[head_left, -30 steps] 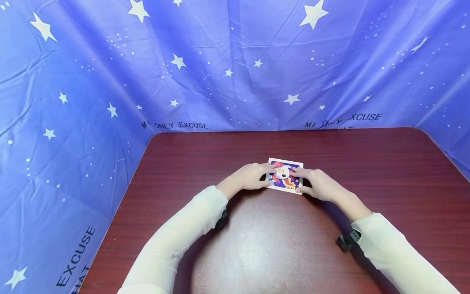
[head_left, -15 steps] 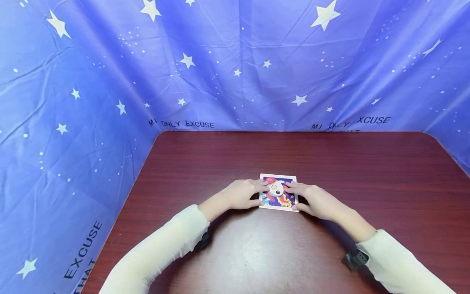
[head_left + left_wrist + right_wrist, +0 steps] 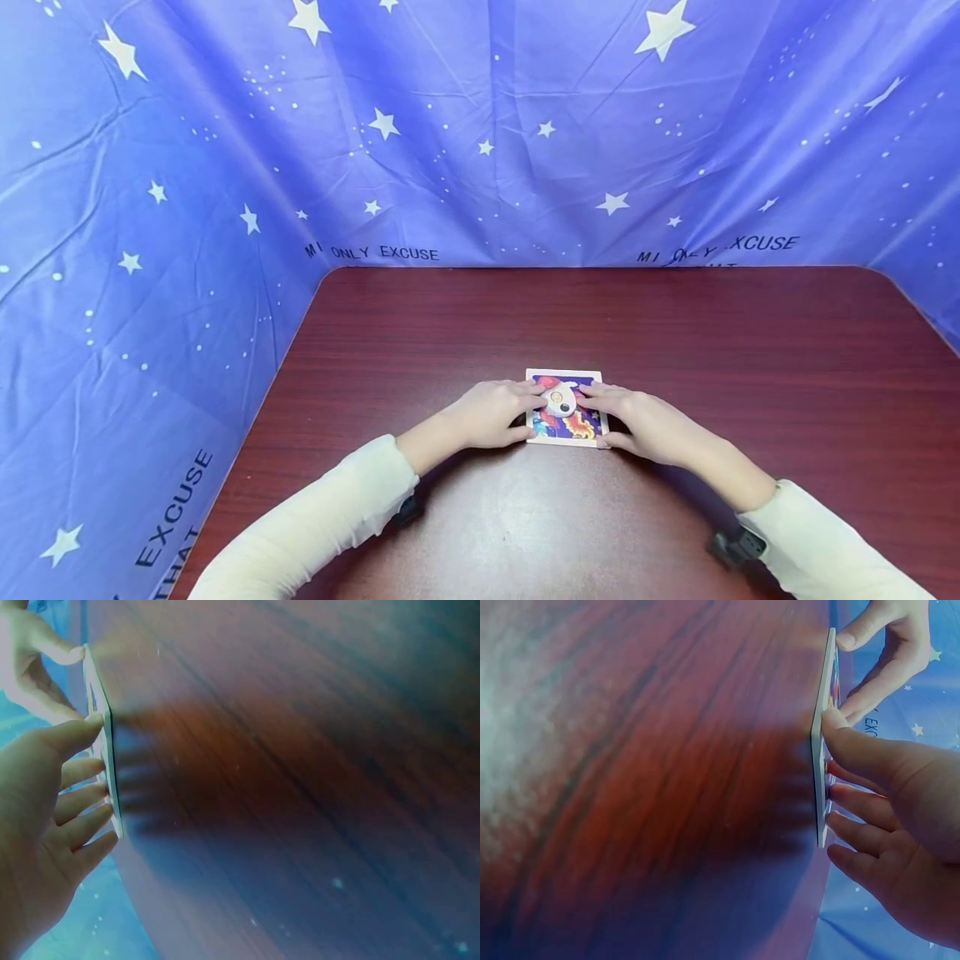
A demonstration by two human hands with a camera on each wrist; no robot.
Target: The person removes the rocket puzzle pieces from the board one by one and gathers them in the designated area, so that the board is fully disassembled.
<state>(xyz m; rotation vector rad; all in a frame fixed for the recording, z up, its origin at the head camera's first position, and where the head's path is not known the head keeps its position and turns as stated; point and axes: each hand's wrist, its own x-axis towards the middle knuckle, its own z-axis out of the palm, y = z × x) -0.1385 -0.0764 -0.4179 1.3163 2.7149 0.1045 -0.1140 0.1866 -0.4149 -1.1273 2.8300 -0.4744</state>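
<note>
A thin, square picture board (image 3: 555, 427) with a white border and a colourful cartoon print lies flat on the table, near its middle. At its left side my left hand (image 3: 491, 414) rests fingertips and thumb on the board, fingers nearly straight. The right hand (image 3: 652, 425) touches the opposite side in much the same way. Both wrist views show the board (image 3: 111, 761) edge-on, with the fingertips pressed on its printed face. Parts of the print are covered by the fingers.
The dark red wooden table (image 3: 420, 325) has rounded far corners and a glossy light patch towards the front. A blue curtain (image 3: 450, 100) with white stars and lettering hangs behind it and along its sides. A dark wrist camera (image 3: 738, 546) sits under the right sleeve.
Both hands have slid the picture board across the table towards the person, and it has turned slightly straighter. The fingers keep their places on it. The head view has shifted a little.
</note>
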